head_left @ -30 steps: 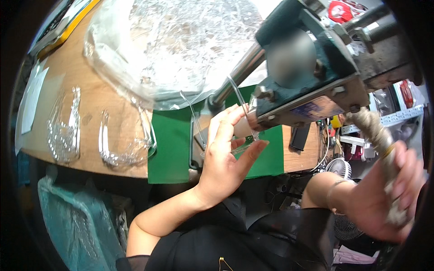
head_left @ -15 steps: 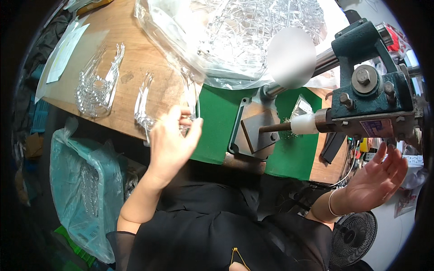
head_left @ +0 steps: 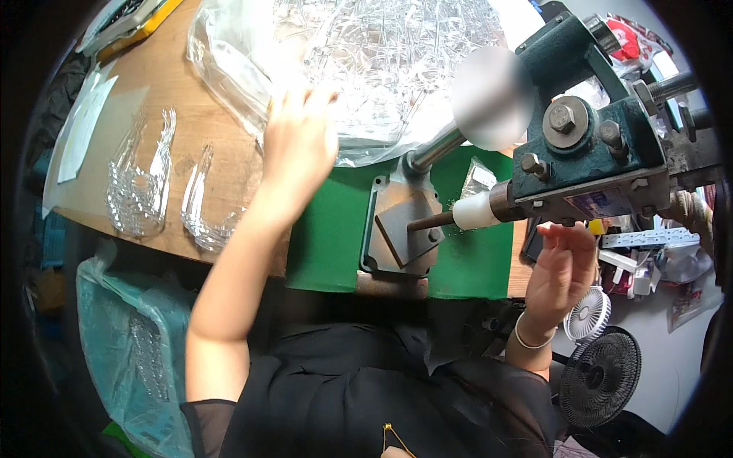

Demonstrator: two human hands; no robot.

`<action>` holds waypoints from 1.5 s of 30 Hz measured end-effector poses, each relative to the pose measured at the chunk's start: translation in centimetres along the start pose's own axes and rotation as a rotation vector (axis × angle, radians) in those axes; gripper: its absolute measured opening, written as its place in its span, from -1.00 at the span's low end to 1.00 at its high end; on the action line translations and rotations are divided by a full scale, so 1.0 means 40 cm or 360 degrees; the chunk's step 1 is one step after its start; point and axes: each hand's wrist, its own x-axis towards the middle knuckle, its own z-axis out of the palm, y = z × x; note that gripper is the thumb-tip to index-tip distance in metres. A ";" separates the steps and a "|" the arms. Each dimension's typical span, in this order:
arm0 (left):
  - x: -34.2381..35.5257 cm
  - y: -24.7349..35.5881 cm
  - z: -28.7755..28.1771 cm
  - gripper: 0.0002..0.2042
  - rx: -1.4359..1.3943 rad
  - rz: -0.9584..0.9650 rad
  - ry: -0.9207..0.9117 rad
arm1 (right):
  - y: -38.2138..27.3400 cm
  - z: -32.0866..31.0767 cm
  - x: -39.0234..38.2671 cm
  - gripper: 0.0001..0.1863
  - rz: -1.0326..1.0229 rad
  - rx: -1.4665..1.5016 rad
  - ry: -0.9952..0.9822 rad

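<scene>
My left hand (head_left: pixel 298 145) reaches up over the near rim of a large clear plastic bag (head_left: pixel 229 91). Its fingers are stretched forward, with nothing visible in them. Glossy, thin, transparent pieces (head_left: pixel 397 61) fill the bag; their exact kind is hard to make out. Two U-shaped bundles of similar clear pieces, one bundle (head_left: pixel 137 191) and a smaller bundle (head_left: pixel 200 221), lie on the wooden table left of my forearm. Below the head of a dark green hand press (head_left: pixel 588 145), my right hand (head_left: pixel 561 271) is raised with loosely bent fingers apart, apparently holding nothing.
A square metal plate (head_left: pixel 408 231) sits on the press base, under the rod with a white collar (head_left: pixel 473 211). Green matting (head_left: pixel 321 252) covers the table there. A lined teal bin (head_left: pixel 122 336) stands lower left. Two fans, one black fan (head_left: pixel 601 378), stand lower right.
My left hand has moved up from beside the smaller bundle to the bag. My right hand has moved left and sits lower beneath the press head. The whole view has shifted slightly.
</scene>
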 end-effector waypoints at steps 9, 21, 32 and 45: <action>0.148 -0.014 -0.089 -0.95 -0.0097 0.0508 -0.0161 | 0.040 -0.052 -0.063 -0.92 0.0616 -0.0089 -0.0024; -0.131 0.202 -0.237 -0.65 -0.2576 -0.1284 -0.0515 | 0.261 -0.012 -0.203 -0.68 0.0136 -0.1742 -0.0805; -0.215 0.313 -0.154 -0.62 -0.2833 -0.1204 -0.0435 | 0.333 -0.037 -0.219 -0.90 0.0727 -0.1077 -0.0187; -0.253 0.313 -0.114 -0.35 -0.2804 -0.1263 -0.0804 | 0.210 -0.020 -0.112 -0.87 0.1007 -0.0518 -0.0378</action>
